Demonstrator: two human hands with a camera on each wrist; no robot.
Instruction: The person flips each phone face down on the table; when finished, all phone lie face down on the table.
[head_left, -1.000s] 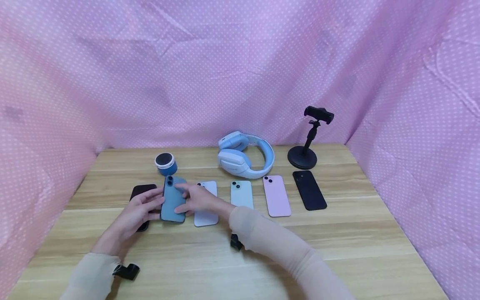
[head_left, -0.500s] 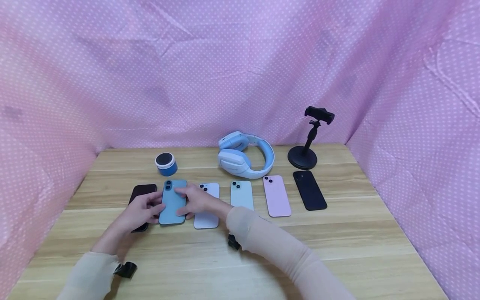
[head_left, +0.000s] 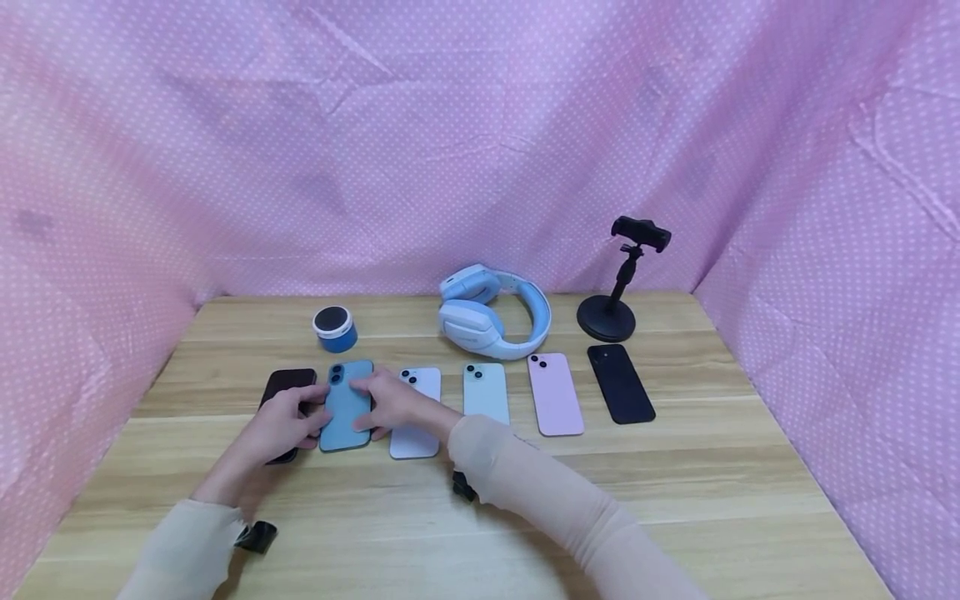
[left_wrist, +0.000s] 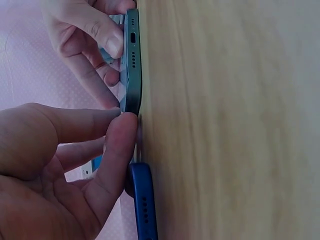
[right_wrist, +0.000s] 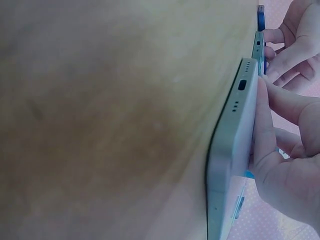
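Note:
A teal-blue phone (head_left: 348, 408) lies back up on the table, its two camera lenses at the upper left. My left hand (head_left: 279, 427) holds its left edge with thumb and fingertips, while the right hand (head_left: 395, 402) holds the right edge. In the left wrist view the phone's bottom edge (left_wrist: 133, 60) shows its charging port, flat against the wood. Partly under my left hand lies a dark phone (head_left: 288, 380). A white phone (head_left: 415, 442) lies beneath the right hand and forearm; its edge (right_wrist: 225, 155) is close in the right wrist view.
Continuing the row rightward are a pale green phone (head_left: 485, 392), a pink phone (head_left: 556, 396) and a black phone (head_left: 621, 385). Behind stand a small blue speaker (head_left: 335, 329), blue-white headphones (head_left: 480, 325) and a black phone stand (head_left: 607, 317). Pink dotted cloth (head_left: 480, 167) surrounds the table.
The teal-blue phone, tilted and held slightly higher one second ago, has come down flat onto the table between both hands. The white phone has shifted slightly rightward.

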